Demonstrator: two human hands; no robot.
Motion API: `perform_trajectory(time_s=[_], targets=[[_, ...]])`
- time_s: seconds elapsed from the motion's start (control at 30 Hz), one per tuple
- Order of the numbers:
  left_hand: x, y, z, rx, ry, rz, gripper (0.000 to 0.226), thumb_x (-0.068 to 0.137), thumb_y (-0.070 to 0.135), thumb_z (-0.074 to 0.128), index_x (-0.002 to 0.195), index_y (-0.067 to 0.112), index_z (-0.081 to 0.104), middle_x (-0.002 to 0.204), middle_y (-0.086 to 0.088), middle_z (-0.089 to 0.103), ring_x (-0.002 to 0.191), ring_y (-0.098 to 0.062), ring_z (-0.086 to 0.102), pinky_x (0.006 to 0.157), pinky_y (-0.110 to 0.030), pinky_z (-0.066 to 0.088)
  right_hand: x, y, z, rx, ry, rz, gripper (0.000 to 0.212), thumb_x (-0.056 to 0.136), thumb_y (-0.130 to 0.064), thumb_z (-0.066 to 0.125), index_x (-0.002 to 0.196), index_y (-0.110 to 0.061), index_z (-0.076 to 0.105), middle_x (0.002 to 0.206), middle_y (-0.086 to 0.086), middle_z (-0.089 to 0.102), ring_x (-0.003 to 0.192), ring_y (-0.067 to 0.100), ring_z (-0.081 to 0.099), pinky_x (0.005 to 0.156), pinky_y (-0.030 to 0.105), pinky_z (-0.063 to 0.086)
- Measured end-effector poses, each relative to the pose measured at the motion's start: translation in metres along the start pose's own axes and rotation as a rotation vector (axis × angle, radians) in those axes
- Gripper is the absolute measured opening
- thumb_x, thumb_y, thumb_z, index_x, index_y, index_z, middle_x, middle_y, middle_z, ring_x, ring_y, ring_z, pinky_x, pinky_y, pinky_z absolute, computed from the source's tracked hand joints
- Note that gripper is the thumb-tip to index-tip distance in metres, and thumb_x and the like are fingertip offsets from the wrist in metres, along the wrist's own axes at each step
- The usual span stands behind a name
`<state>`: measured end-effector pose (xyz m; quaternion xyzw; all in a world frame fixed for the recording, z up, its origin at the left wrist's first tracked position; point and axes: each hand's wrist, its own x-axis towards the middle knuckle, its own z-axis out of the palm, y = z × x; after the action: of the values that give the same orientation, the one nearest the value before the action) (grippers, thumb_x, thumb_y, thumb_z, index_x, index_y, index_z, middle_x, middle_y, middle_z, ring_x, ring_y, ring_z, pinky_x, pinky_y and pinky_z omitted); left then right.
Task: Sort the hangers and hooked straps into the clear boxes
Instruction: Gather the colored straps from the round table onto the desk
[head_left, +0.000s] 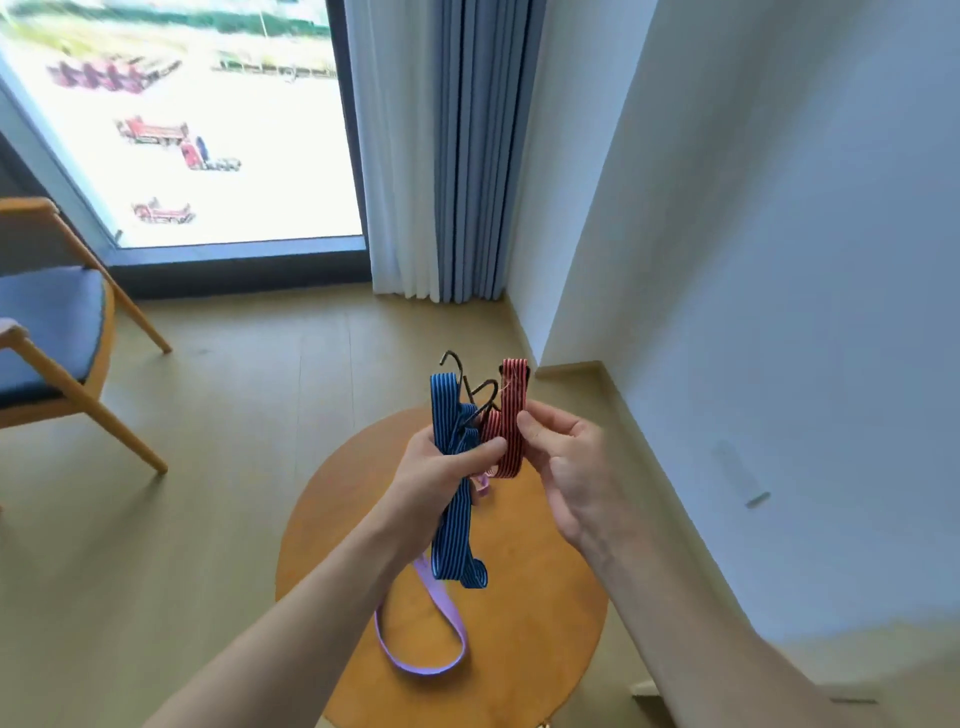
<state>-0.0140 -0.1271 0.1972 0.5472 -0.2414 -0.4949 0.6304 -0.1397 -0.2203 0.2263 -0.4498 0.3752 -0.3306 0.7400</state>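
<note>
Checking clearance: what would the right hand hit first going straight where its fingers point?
The right hand pinches the red strap, so that is first; just beyond, likely the left hand gripping the blue strap. Depth unclear.

My left hand (441, 467) and right hand (566, 457) meet above the table (545, 649). The left strap (452, 535) hangs from my left hand, the right strap (514, 410) stands just right of it, and the long strap (426, 671) dangles lowest. A chair (62, 338) stands far left, the window (182, 130) behind it, curtains (452, 156) to the window's right.
</note>
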Motion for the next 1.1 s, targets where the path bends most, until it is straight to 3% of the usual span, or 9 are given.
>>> perform_trajectory(time_s=[0.1, 0.3, 0.4, 0.5, 0.57, 0.7, 0.87, 0.97, 1.1], targets=[[-0.018, 0.012, 0.012, 0.039, -0.085, 0.035, 0.035, 0.070, 0.022, 0.095, 0.098, 0.012, 0.075, 0.082, -0.013, 0.068, 0.068, -0.029, 0.061, 0.058, -0.037, 0.054, -0.034, -0.013, 0.004, -0.094, 0.071, -0.120, 0.022, 0.100, 0.002, 0.054, 0.110, 0.007, 0.073, 0.129, 0.019, 0.065, 0.115, 0.033, 0.067, 0.102, 0.046, 0.054], [-0.045, 0.031, 0.044, 0.178, -0.250, -0.006, 0.022, 0.079, 0.010, 0.087, 0.092, 0.003, 0.072, 0.070, -0.006, 0.070, 0.053, -0.016, 0.063, 0.046, -0.025, 0.049, -0.109, -0.032, -0.027, -0.659, 0.401, -0.311, 0.030, 0.100, -0.010, 0.060, 0.130, -0.014, 0.063, 0.131, -0.012, 0.055, 0.115, 0.011, 0.059, 0.092, 0.015, 0.049], [-0.058, 0.042, 0.062, 0.254, -0.419, -0.041, 0.010, 0.091, 0.008, 0.075, 0.097, 0.000, 0.072, 0.089, -0.021, 0.077, 0.065, -0.023, 0.067, 0.044, -0.024, 0.047, -0.150, -0.039, -0.058, -0.850, 0.539, -0.375, 0.046, 0.090, -0.022, 0.076, 0.131, -0.024, 0.056, 0.134, -0.007, 0.049, 0.118, 0.013, 0.053, 0.095, 0.022, 0.046], [-0.072, 0.054, 0.089, 0.339, -0.634, -0.056, 0.012, 0.093, 0.007, 0.070, 0.101, -0.003, 0.069, 0.091, -0.025, 0.076, 0.066, -0.023, 0.067, 0.044, -0.024, 0.048, -0.185, -0.052, -0.080, -0.828, 0.369, -0.368, 0.097, 0.074, -0.035, 0.089, 0.150, -0.026, 0.029, 0.149, -0.009, 0.037, 0.139, 0.010, 0.036, 0.113, 0.031, 0.034], [-0.084, 0.061, 0.109, 0.364, -0.777, -0.068, 0.006, 0.094, 0.003, 0.066, 0.098, -0.002, 0.065, 0.076, -0.016, 0.073, 0.051, -0.016, 0.064, 0.040, -0.022, 0.045, -0.206, -0.065, -0.091, -0.774, 0.198, -0.230, 0.109, 0.074, -0.035, 0.089, 0.157, -0.026, 0.019, 0.152, -0.006, 0.045, 0.143, 0.012, 0.037, 0.119, 0.038, 0.029], [-0.107, 0.066, 0.148, 0.402, -0.959, -0.107, 0.008, 0.092, 0.001, 0.065, 0.095, -0.005, 0.062, 0.082, -0.023, 0.067, 0.052, -0.021, 0.059, 0.037, -0.024, 0.042, -0.248, -0.083, -0.108, -0.676, 0.021, -0.128, 0.067, 0.083, 0.001, 0.075, 0.141, -0.016, 0.046, 0.102, -0.002, 0.073, 0.099, 0.012, 0.065, 0.085, 0.027, 0.051], [-0.131, 0.058, 0.191, 0.545, -1.180, -0.010, 0.027, 0.080, 0.020, 0.087, 0.080, 0.004, 0.065, 0.066, -0.011, 0.060, 0.045, -0.015, 0.051, 0.041, -0.023, 0.042, -0.300, -0.094, -0.130, -0.760, 0.427, -0.202, 0.015, 0.091, -0.003, 0.067, 0.103, -0.011, 0.072, 0.086, 0.007, 0.071, 0.068, 0.012, 0.063, 0.067, 0.033, 0.057], [-0.154, 0.041, 0.217, 0.754, -1.234, 0.087, 0.044, 0.066, 0.020, 0.093, 0.087, 0.003, 0.059, 0.071, -0.011, 0.060, 0.050, -0.016, 0.052, 0.044, -0.027, 0.043, -0.344, -0.102, -0.152, -0.859, 0.552, -0.163, 0.015, 0.090, -0.011, 0.070, 0.086, -0.024, 0.077, 0.068, -0.011, 0.067, 0.053, -0.001, 0.053, 0.055, 0.022, 0.046], [-0.188, 0.011, 0.247, 0.849, -1.162, 0.150, 0.031, 0.065, 0.021, 0.086, 0.082, 0.015, 0.060, 0.066, -0.002, 0.068, 0.054, -0.013, 0.060, 0.051, -0.029, 0.048, -0.415, -0.106, -0.188, -0.737, 0.730, -0.217, 0.024, 0.089, -0.009, 0.067, 0.082, -0.028, 0.080, 0.064, 0.001, 0.070, 0.056, 0.014, 0.054, 0.050, 0.026, 0.043]])
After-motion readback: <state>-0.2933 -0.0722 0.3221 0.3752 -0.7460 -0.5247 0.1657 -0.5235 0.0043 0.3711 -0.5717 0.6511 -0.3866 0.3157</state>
